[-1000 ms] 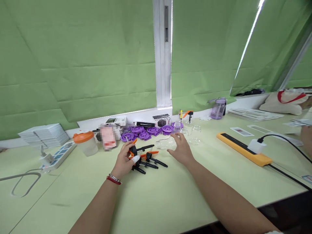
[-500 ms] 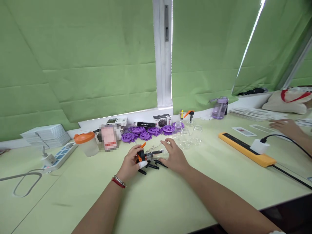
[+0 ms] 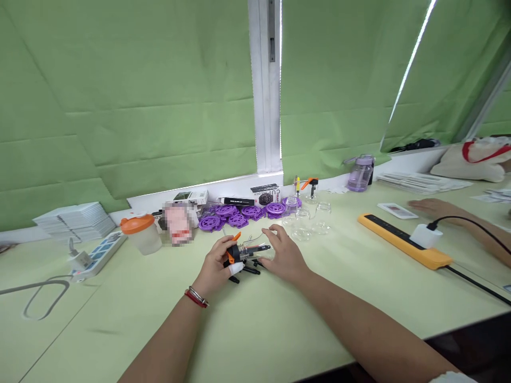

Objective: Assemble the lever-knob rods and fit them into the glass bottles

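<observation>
My left hand [image 3: 219,263] is closed around an orange-and-black pump head [image 3: 232,252], with a white wrap on one finger. The head's dark stem points right, inside the neck of a clear bottle [image 3: 258,243] lying sideways between my hands. My right hand [image 3: 285,256] grips the far end of that bottle, thumb and fingers curved about it; its see-through edges are hard to make out. Under the bottle, several black tube-like parts [image 3: 250,269] rest on the table, partly hidden by my hands.
Behind my hands lie several purple plastic discs [image 3: 252,212] and clear jars [image 3: 322,215]. Another orange-and-black pump head [image 3: 312,184] stands behind the jars. An orange-lidded cup [image 3: 142,236] is at left, a yellow power strip [image 3: 403,242] at right. Another person's hand [image 3: 429,206] rests at far right.
The bottle and pump head have come together, with the stem now further inside the bottle. At far right the other person's hand has moved left, towards a white-framed card.
</observation>
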{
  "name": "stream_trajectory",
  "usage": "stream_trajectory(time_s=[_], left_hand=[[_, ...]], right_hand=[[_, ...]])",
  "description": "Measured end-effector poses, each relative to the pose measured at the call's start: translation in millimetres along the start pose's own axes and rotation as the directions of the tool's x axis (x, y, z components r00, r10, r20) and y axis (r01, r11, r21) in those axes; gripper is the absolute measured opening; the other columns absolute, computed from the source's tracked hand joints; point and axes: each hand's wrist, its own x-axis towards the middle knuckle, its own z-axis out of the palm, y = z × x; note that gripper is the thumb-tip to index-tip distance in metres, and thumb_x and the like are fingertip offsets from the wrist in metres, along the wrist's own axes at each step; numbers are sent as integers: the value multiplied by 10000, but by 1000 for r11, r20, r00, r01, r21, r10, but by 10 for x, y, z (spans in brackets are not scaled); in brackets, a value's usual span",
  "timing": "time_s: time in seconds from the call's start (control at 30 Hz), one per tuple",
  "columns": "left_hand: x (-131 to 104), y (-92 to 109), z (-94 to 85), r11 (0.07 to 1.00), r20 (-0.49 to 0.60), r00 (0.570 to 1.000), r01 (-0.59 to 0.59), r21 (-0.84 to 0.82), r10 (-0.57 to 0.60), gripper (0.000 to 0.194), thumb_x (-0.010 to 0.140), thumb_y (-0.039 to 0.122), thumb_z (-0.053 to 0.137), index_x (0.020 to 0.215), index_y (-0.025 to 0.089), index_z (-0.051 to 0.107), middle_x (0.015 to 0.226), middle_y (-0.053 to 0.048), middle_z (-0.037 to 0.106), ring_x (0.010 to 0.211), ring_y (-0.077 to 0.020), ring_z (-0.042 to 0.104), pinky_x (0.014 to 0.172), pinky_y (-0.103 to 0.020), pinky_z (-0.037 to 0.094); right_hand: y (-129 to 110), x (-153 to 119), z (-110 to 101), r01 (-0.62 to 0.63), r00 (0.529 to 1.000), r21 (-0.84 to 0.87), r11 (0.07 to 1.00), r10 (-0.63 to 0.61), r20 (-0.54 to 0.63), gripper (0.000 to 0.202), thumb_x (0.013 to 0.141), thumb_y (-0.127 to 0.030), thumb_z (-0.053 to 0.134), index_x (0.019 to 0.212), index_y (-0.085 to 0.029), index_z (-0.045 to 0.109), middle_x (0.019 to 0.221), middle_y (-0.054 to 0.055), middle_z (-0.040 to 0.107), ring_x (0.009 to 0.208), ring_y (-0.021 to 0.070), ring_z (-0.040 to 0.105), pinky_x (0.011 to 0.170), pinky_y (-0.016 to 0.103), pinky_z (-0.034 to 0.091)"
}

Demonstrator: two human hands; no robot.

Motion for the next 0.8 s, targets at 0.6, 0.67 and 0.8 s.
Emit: stream_trajectory(time_s=[0.6, 0.67, 0.8], left_hand=[[20, 135, -37, 998, -91, 994, 58, -21, -59, 466, 684, 284, 684, 1130, 212, 572, 1395, -119, 388, 1275, -259, 400, 981, -397, 426], [24, 142, -54, 997, -87, 994, 71, -23, -73, 461, 680, 277, 686, 1122, 209, 574, 1389, -122, 397, 1276, -255, 398, 988, -397, 417], [24, 136, -65, 996, -59, 994, 92, -2, -92, 467, 680, 286, 682, 1130, 216, 576, 1395, -121, 394, 1285, -251, 385, 993, -400, 407]], right_hand=[[143, 32, -126, -13, 985, 417, 909, -60, 162, 903, 636, -240, 719, 1395, -313, 236, 1394, 95, 293, 936, 185, 546, 735, 332, 543], [209, 45, -139, -39, 979, 473, 880, -61, 194, 849, 650, -213, 700, 1377, -315, 275, 1366, 88, 335, 847, 148, 549, 723, 319, 545], [297, 75, -151, -22, 976, 494, 869, -88, 198, 762, 649, -234, 717, 1323, -303, 370, 1313, 83, 412, 845, 148, 563, 734, 321, 537]])
